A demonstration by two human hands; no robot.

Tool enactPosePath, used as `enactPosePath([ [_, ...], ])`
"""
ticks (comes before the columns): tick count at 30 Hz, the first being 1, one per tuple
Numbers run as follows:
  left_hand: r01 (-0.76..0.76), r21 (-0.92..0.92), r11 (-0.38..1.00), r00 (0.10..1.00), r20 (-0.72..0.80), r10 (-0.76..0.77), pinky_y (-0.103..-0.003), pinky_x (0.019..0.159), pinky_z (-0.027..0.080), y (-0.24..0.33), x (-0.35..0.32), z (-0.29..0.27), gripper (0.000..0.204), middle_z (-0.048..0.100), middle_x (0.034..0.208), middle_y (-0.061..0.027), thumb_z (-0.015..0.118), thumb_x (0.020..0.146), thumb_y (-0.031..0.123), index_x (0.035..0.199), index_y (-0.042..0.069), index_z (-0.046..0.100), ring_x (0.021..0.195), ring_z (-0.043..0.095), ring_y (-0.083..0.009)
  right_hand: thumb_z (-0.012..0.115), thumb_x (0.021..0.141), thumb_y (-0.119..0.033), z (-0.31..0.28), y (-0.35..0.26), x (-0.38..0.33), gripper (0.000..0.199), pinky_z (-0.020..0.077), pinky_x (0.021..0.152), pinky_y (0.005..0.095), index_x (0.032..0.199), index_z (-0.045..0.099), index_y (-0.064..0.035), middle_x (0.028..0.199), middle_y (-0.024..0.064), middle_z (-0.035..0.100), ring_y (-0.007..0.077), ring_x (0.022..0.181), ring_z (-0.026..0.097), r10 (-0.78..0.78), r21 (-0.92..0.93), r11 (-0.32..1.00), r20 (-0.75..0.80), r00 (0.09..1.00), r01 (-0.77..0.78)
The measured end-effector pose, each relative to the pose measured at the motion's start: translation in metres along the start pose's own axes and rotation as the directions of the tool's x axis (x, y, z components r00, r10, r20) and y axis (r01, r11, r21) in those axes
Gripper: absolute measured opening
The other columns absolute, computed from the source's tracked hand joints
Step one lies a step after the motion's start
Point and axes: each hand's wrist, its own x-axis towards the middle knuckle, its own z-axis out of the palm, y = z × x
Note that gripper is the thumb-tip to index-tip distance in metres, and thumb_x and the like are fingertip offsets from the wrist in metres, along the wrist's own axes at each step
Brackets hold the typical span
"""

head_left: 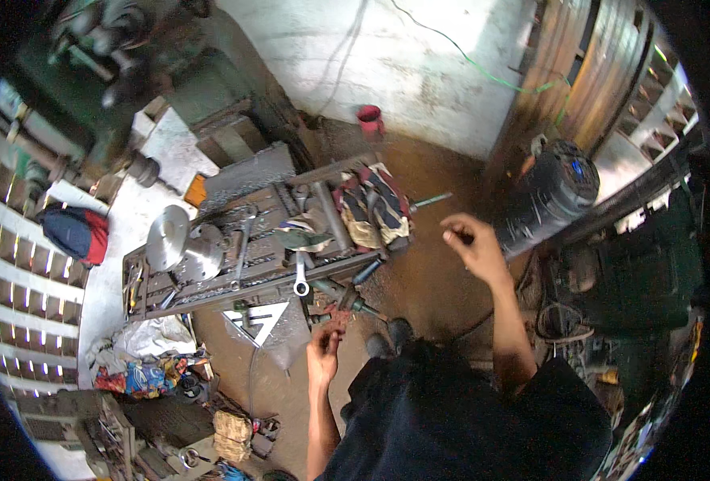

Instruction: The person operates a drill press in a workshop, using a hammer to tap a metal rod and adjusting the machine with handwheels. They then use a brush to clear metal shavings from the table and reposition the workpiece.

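Note:
My left hand [322, 357] hangs beside the near edge of a slatted metal workbench, fingers loosely bent, with nothing visible in it. Out to the right, my right hand [478, 252] is raised between the bench and a black cylindrical device [549, 191]. Its fingers are half curled and apart from the thumb; I see no object there. Closest to my left hand are a dark machine handle [353, 301] and a ring-ended wrench [301, 276] jutting over the bench edge. A striped cloth [372, 207] lies on the bench's right end.
The bench [268, 282] also bears a shiny flanged metal part [202, 255], another wrench [245, 240] and metal shavings. A white triangular bracket [263, 321] is beside it. A red mug [370, 120] stands by the wall. A green machine [623, 268] is at right; rags [150, 373] are piled at left.

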Motion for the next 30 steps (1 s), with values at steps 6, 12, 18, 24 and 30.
enactPosePath([
  [6,-0.285,0.061,0.957,0.947,0.175,0.271,-0.031,0.084,0.047,0.091,0.074,0.048,0.018,0.068,0.098,-0.0091,0.05,0.097,0.012,0.101,0.0,0.063,0.094,0.062,-0.0174,0.068,0.083,-0.013,-0.058,0.023,-0.018,0.021,0.0496,0.078,0.0337,0.101,0.065,-0.0038,0.096,0.0116,0.068,0.0251,0.084,0.065,0.057,-0.17,0.982,-0.133,0.989,-0.079],
  [12,-0.404,0.202,0.892,0.914,0.105,0.391,-0.035,0.09,0.045,0.119,0.139,0.099,0.021,0.066,0.102,-0.0149,0.052,0.087,-0.003,0.103,0.0,0.064,0.101,0.062,-0.0285,0.07,0.082,-0.014,-0.081,0.1,0.012,0.024,0.046,0.07,0.0314,0.103,0.064,-0.0062,0.087,0.0089,0.063,0.0176,0.073,0.056,0.176,-0.183,0.969,0.022,0.984,-0.169],
  [18,-0.213,0.343,0.915,0.925,-0.229,0.302,-0.037,0.095,0.042,0.112,0.197,0.151,0.021,0.064,0.105,-0.0169,0.053,0.084,-0.005,0.102,0.0,0.064,0.105,0.059,-0.0306,0.068,0.084,-0.02,-0.079,0.194,0.151,0.029,0.0491,0.079,0.038,0.106,0.061,-0.0021,0.097,0.0153,0.065,0.0299,0.09,0.062,0.141,-0.291,0.957,0.397,0.907,-0.021],
  [24,0.046,0.291,0.956,0.859,-0.5,0.111,-0.035,0.083,0.046,0.127,0.216,0.184,0.014,0.063,0.096,-0.0143,0.054,0.086,-0.003,0.097,0.001,0.062,0.091,0.06,-0.0258,0.068,0.084,-0.024,-0.105,0.235,0.283,0.034,0.0493,0.083,0.0412,0.111,0.06,-0.0038,0.1,0.0195,0.066,0.0353,0.091,0.063,0.138,-0.245,0.969,0.665,0.734,0.039],
  [30,0.225,0.262,0.939,0.756,-0.654,0.001,-0.034,0.077,0.048,0.13,0.224,0.197,0.028,0.061,0.093,-0.0145,0.053,0.075,-0.012,0.099,0.0,0.061,0.086,0.062,-0.0273,0.067,0.085,-0.022,-0.085,0.225,0.371,0.032,0.0489,0.081,0.0401,0.109,0.06,-0.0023,0.1,0.0195,0.066,0.0348,0.089,0.063,0.112,-0.412,0.865,0.714,0.692,0.285],
])
